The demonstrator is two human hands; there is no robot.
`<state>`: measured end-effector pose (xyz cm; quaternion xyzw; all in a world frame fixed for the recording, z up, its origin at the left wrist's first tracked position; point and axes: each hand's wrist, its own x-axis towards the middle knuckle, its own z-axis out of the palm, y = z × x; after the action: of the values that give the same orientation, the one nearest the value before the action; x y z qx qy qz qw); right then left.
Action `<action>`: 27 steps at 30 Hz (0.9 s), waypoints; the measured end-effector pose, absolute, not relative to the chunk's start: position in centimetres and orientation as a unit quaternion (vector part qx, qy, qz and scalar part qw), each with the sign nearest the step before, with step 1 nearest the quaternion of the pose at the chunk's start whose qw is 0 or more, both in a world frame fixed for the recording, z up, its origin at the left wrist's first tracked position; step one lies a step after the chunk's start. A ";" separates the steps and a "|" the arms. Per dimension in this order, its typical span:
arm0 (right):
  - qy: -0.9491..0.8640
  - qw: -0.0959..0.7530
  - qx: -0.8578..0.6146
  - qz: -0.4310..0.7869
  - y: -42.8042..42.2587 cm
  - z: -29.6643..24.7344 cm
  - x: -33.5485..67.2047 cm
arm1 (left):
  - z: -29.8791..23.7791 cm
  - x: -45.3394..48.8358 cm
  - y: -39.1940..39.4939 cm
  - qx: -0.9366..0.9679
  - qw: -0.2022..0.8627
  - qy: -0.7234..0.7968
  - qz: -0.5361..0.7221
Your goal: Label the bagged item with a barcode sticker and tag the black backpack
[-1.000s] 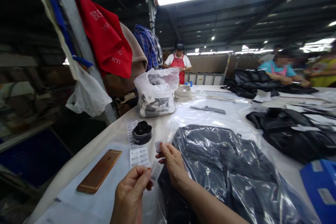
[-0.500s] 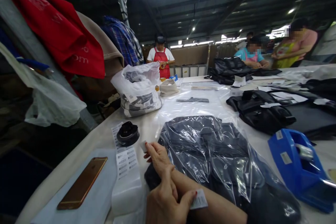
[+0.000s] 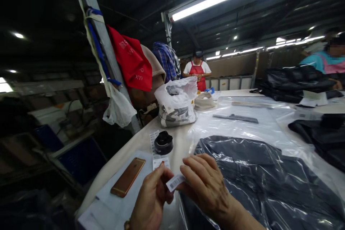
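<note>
In front of me a small white barcode label (image 3: 175,182) sits between my two hands. My right hand (image 3: 208,185) pinches its right end, fingers bent over it. The curled fingers of my left hand (image 3: 153,196) are closed at its left end, thumb pointing up. Beneath and beyond my right hand lies a dark garment or bag in clear plastic (image 3: 250,176), its exact kind unclear. A sheet of barcode stickers (image 3: 161,161) lies just past my left hand, partly hidden by it.
A gold-brown phone (image 3: 128,176) rests on pale sheets at the left. Behind the hands are a black roll-shaped item (image 3: 163,143), a stuffed plastic bag (image 3: 176,100) and a beige cloth pouch (image 3: 204,101). Black bags lie at right. A person in a red apron (image 3: 197,73) stands beyond the table.
My view has swung left. My hands, crossed before with a label piece in each, are now uncrossed and meet at one barcode label.
</note>
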<state>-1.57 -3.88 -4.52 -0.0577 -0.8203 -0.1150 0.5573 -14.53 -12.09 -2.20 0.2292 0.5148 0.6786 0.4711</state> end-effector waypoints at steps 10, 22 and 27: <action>-0.847 0.502 -0.062 -0.163 -4.2 -4.9 2.6 | -2.9 -12.6 -11.7 0.371 0.501 0.546 0.560; -0.925 0.357 -0.129 -0.020 -3.9 -6.3 7.3 | -6.2 -10.8 -8.6 0.533 0.330 0.655 0.421; -0.943 0.271 -0.166 0.104 -1.3 -6.7 10.5 | -4.1 -10.5 -3.6 0.575 0.271 0.658 0.404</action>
<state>10.48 -1.31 -6.69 -0.1655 -0.9425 0.1038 0.2710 -10.49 -3.63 -4.06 0.5750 0.6580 0.4040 0.2707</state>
